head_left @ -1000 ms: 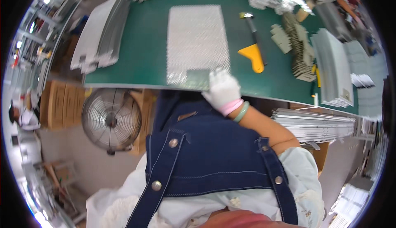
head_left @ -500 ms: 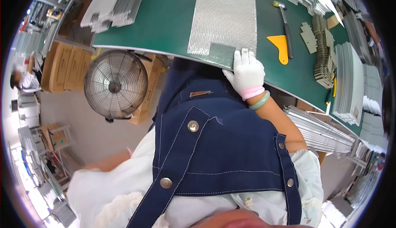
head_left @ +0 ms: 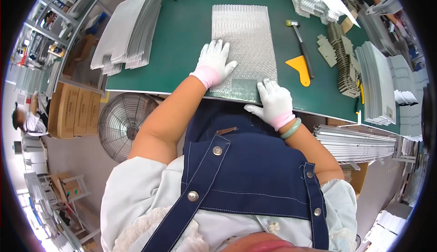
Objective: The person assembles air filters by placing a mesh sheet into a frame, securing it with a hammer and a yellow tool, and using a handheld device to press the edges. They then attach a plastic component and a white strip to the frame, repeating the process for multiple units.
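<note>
A silvery sheet with a fine ribbed, mesh-like surface (head_left: 248,35) lies flat on the green tabletop, with a rectangular notch in its near edge. My left hand (head_left: 214,64), in a white glove with a pink cuff, rests at the sheet's left side, fingers spread over its edge. At the near right corner lies my right hand (head_left: 274,102), gloved the same way, its fingertips touching the sheet and the thumb out toward the table edge. Neither hand grips anything.
Right of the sheet lie a hammer (head_left: 302,47) and a yellow scraper (head_left: 299,70). Beyond them stand a row of grey-green notched plates (head_left: 344,63) and stacked white panels (head_left: 374,85). More panels (head_left: 125,28) are piled at left. A floor fan (head_left: 123,126) stands below the table's left front.
My left hand has come up from low at the left onto the sheet's left side. The right hand remains at the near right corner. The head view has shifted, showing more of the far table.
</note>
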`<state>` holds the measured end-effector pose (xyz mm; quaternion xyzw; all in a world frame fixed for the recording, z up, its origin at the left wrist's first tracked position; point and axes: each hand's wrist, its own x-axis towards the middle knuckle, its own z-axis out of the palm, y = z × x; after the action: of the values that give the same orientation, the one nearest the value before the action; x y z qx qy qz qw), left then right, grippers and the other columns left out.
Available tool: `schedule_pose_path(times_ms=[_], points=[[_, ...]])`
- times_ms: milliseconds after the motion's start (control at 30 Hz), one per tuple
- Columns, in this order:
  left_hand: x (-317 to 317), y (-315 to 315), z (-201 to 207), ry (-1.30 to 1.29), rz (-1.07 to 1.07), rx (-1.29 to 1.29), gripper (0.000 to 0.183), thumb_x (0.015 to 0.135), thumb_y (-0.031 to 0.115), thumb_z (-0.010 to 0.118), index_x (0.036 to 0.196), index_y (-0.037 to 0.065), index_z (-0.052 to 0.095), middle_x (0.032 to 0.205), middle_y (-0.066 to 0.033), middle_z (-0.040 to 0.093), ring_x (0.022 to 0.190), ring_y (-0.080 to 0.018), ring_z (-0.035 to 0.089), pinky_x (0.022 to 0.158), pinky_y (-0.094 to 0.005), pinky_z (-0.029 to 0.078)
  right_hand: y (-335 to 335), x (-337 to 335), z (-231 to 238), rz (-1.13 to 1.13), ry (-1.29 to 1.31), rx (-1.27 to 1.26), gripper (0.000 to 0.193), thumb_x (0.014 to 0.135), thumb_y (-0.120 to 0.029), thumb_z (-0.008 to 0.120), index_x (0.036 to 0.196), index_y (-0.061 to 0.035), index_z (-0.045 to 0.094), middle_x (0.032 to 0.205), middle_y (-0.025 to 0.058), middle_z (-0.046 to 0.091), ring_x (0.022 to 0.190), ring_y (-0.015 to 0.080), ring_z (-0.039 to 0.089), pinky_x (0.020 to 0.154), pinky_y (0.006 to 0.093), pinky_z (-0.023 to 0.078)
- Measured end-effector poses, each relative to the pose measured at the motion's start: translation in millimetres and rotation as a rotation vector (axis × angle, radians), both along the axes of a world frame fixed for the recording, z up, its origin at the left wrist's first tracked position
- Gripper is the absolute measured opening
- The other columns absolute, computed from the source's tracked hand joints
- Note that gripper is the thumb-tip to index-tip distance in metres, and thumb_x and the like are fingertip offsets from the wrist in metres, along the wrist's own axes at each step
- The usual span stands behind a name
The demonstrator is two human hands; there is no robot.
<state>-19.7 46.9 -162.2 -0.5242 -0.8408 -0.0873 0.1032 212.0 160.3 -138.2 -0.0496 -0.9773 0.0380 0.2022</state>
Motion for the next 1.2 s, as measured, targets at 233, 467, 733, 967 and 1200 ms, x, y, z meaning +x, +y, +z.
schedule_pose_path(times_ms=[233,467,733,967,1200], points=[[-1.7,1.2,3.0,-0.021,0.003,0.052,0.070,0.091,0.048,0.055,0.140,-0.001,0.044,0.143,-0.0260,0.044,0.137,-0.0404,0.036,0.115,-0.0484,0.026,41.4,-32.6,0.8,-0.178,0.130,0.008,0.059,0.080,-0.043,0.070,0.123,-0.0034,0.059,0.124,0.0217,0.058,0.116,0.0373,0.055,0.094,0.0459,0.045],[2.5,-6.5,7.2,-0.105,0.236,0.115,0.068,0.085,0.048,0.062,0.132,0.000,0.053,0.138,-0.0257,0.049,0.132,-0.0394,0.043,0.113,-0.0469,0.031,47.8,-42.4,-8.5,-0.301,-0.197,-0.013,0.078,0.085,-0.051,0.063,0.139,0.0024,0.044,0.141,0.0250,0.046,0.135,0.0378,0.039,0.113,0.0485,0.026],[-52.8,19.5,42.9,-0.830,0.410,0.382,0.054,0.089,0.036,0.059,0.123,-0.006,0.058,0.120,-0.0269,0.063,0.118,-0.0380,0.058,0.102,-0.0404,0.045,48.9,-42.5,-7.2,-0.297,-0.214,-0.016,0.076,0.086,-0.051,0.061,0.138,0.0020,0.045,0.142,0.0236,0.046,0.136,0.0369,0.037,0.114,0.0475,0.025],[-60.2,33.4,22.2,-0.561,0.474,0.259,0.055,0.087,0.039,0.064,0.120,-0.006,0.062,0.116,-0.0262,0.065,0.113,-0.0377,0.061,0.098,-0.0401,0.048,49.5,-46.0,-4.2,-0.309,-0.206,-0.015,0.076,0.086,-0.053,0.060,0.137,0.0019,0.046,0.142,0.0235,0.046,0.136,0.0366,0.038,0.114,0.0476,0.024],[-36.8,42.8,11.6,0.051,0.500,0.228,0.063,0.088,0.039,0.062,0.137,0.003,0.047,0.139,-0.0203,0.048,0.133,-0.0316,0.043,0.110,-0.0499,0.034,46.2,-44.5,-3.0,-0.337,-0.231,-0.051,0.077,0.086,-0.051,0.061,0.140,0.0015,0.044,0.143,0.0244,0.044,0.139,0.0371,0.034,0.115,0.0489,0.023]])
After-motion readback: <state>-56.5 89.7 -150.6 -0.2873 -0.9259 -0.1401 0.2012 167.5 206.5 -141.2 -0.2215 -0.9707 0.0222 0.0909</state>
